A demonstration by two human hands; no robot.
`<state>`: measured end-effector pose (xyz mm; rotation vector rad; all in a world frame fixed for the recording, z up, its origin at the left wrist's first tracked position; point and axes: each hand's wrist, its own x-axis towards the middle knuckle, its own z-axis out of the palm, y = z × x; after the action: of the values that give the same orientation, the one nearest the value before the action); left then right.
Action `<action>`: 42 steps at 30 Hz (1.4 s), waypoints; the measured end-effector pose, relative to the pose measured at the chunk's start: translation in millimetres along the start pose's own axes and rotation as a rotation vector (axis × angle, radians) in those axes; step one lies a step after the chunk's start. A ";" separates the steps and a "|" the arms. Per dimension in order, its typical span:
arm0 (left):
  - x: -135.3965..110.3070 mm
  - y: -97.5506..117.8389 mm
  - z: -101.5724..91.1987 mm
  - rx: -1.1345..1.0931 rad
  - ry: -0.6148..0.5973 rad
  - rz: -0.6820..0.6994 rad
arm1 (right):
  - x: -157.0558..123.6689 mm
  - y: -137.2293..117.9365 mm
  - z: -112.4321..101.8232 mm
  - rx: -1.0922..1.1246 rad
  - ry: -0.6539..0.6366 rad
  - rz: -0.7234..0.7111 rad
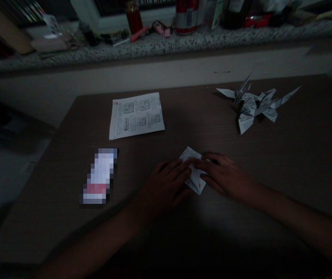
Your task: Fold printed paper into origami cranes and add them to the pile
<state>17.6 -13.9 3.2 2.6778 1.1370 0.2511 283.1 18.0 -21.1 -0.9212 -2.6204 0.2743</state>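
Observation:
A small piece of printed paper [195,179], folded to a diamond shape, lies on the brown table in front of me. An orange mark shows near its lower tip. My left hand [166,182] rests on its left side, fingers stretched out and touching the paper. From the right, my right hand [224,174] reaches over the upper part with its fingers extended and apart, their tips on the paper. The fingertips of both hands meet near the middle and cover part of the folds. Neither hand visibly grips the paper.
A printed sheet [137,116] lies at the back left, with a blurred-out phone [100,176] in front of it. Folded paper cranes [255,104] sit at the back right. A granite sill [154,46] behind the table bears a can [187,17], a red bottle [134,18] and clutter.

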 end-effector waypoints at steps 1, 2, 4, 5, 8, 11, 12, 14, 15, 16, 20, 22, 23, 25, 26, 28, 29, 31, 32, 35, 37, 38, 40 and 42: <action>-0.6 -1.1 -0.4 0.002 -0.004 0.009 | 0.2 0.4 -0.2 0.006 -0.005 0.003; -1.3 -2.2 -0.6 0.004 -0.009 0.016 | 0.5 0.6 -0.5 0.010 -0.008 0.002; -2.8 -4.4 -0.6 0.007 -0.001 0.033 | 1.1 0.6 -1.3 0.016 -0.011 -0.003; -3.5 -5.4 -0.3 0.008 0.006 0.036 | 1.5 0.5 -1.8 0.015 -0.011 -0.002; -5.1 -7.2 1.3 0.013 0.007 0.047 | 2.4 -0.2 -2.4 0.003 -0.014 -0.001; -6.3 -8.0 2.6 0.016 -0.012 0.061 | 2.7 0.0 -1.6 -0.019 -0.005 -0.023; -6.8 -8.4 2.5 0.015 -0.018 0.069 | 2.7 0.3 -1.2 -0.022 -0.001 -0.030; -8.0 -9.3 1.3 0.008 -0.036 0.105 | 2.8 0.8 -0.8 -0.023 0.006 -0.037; -8.6 -10.0 0.3 0.002 -0.045 0.130 | 3.0 1.0 -0.8 -0.022 0.010 -0.041; -9.2 -10.7 -0.9 -0.006 -0.055 0.155 | 3.1 1.0 -1.0 -0.024 0.012 -0.045; -10.6 -13.8 -4.6 -0.023 -0.074 0.202 | 3.6 0.5 -2.1 -0.048 0.013 -0.063; -10.9 -14.8 -4.6 -0.024 -0.069 0.203 | 3.6 0.1 -2.1 -0.056 0.011 -0.060; -11.1 -15.0 -4.1 -0.022 -0.065 0.201 | 3.6 0.0 -1.9 -0.057 0.010 -0.058; -11.5 -14.9 -2.9 -0.016 -0.062 0.210 | 3.7 -0.4 -1.6 -0.056 0.006 -0.053; -11.8 -14.6 -2.4 -0.014 -0.062 0.217 | 3.9 -0.7 -1.7 -0.056 0.004 -0.052; -12.6 -13.8 -1.9 -0.015 -0.070 0.231 | 4.8 -1.3 -2.3 -0.053 0.002 -0.050; -13.0 -13.3 -1.9 -0.016 -0.075 0.235 | 5.3 -1.7 -2.8 -0.048 0.001 -0.048; -14.1 -12.4 -2.1 -0.010 -0.082 0.239 | 6.1 -2.1 -3.4 -0.038 -0.002 -0.046; -14.8 -12.0 -2.0 -0.004 -0.087 0.241 | 6.4 -2.2 -3.5 -0.034 -0.003 -0.043; -16.7 -10.6 -0.4 0.006 -0.103 0.233 | 6.3 -1.9 -2.1 -0.025 0.003 -0.038; -17.7 -9.5 1.4 0.007 -0.109 0.225 | 5.7 -1.5 -0.7 -0.023 0.006 -0.035; -18.1 -8.9 2.3 0.008 -0.109 0.224 | 5.5 -1.5 -0.2 -0.025 0.007 -0.034; -18.5 -7.5 4.0 0.013 -0.104 0.221 | 5.3 -1.5 0.4 -0.034 0.004 -0.035; -18.6 -6.1 5.7 0.017 -0.093 0.217 | 5.6 -1.9 0.6 -0.050 -0.002 -0.040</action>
<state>2.1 -24.0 -5.2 2.7968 0.8260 0.1506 277.8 20.1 -19.6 -0.8835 -2.6552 0.2004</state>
